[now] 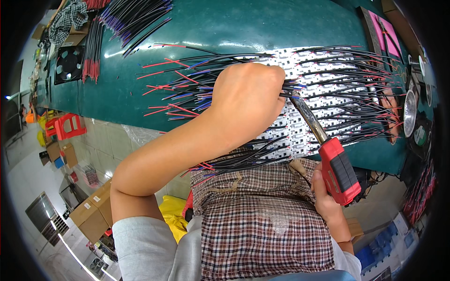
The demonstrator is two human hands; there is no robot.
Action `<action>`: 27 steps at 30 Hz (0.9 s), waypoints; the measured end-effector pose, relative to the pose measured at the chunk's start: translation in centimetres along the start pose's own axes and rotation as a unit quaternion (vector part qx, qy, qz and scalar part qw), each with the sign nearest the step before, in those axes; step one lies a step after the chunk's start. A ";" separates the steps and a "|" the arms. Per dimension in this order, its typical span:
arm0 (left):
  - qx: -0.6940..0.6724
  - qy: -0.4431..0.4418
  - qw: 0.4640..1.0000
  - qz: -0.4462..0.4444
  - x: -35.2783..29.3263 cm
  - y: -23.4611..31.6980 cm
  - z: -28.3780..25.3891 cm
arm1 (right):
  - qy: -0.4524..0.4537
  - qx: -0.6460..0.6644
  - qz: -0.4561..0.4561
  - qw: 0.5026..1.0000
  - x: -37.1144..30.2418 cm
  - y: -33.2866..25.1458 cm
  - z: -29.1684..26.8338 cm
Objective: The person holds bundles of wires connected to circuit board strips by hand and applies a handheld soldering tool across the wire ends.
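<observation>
A white panel of small circuit boards [297, 140] lies on the green table, with rows of black cables [337, 112] running off both sides. My left hand [251, 89] is closed over the panel's middle. Black cables with red and blue wire ends [199, 96] stick out left of it, and blue wire ends [298, 86] show at its fingertips. The fingers themselves are mostly hidden under the hand. My right hand [323, 194] grips a red and black soldering iron [340, 171]. Its metal shaft points up-left, with the tip beside the left fingertips at the wire ends.
The green table [225, 28] carries cable bundles [136, 18] and a black fan [69, 64] at the far left. On the right are a pink pad [384, 35] with a tool on it and a round metal reflector [409, 112]. A red stool [68, 126] stands left.
</observation>
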State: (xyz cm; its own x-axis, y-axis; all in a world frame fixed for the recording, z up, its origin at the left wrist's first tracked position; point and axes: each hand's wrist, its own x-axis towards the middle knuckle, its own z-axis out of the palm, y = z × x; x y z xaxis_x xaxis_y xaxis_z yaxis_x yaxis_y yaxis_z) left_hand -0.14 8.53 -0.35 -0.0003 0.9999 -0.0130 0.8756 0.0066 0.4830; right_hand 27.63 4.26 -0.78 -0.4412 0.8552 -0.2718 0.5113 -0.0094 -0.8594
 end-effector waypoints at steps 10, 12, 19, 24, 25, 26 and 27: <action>0.011 -0.006 1.000 -0.007 0.0 0.1 -0.1 | -0.006 -0.023 -0.002 1.000 -0.8 0.3 -0.6; 0.009 -0.005 1.000 -0.005 0.0 0.0 0.0 | -0.007 -0.022 0.001 1.000 -0.8 0.4 -0.7; 0.004 -0.007 1.000 -0.012 0.1 0.0 0.1 | 0.007 0.006 0.020 1.000 -0.5 0.1 -0.1; 0.004 0.004 1.000 -0.001 -0.1 0.3 0.3 | -0.005 0.003 -0.005 1.000 -0.5 0.4 -0.1; 0.007 0.005 1.000 -0.003 -0.1 0.4 0.3 | 0.000 0.006 -0.011 1.000 -0.5 0.4 0.0; 0.007 0.005 1.000 -0.003 -0.1 0.5 0.4 | 0.000 0.006 -0.010 1.000 -0.4 0.4 0.1; 0.012 0.009 1.000 -0.002 -0.2 0.6 0.5 | 0.006 0.012 -0.001 1.000 -0.4 0.3 0.2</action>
State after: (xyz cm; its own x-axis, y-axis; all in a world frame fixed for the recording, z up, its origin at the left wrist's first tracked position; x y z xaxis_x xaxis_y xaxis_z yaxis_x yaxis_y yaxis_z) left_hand 0.57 8.35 -0.50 -0.0116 0.9999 0.0012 0.8871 0.0097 0.4615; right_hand 27.82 3.76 -1.05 -0.4335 0.8616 -0.2641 0.4918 -0.0194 -0.8705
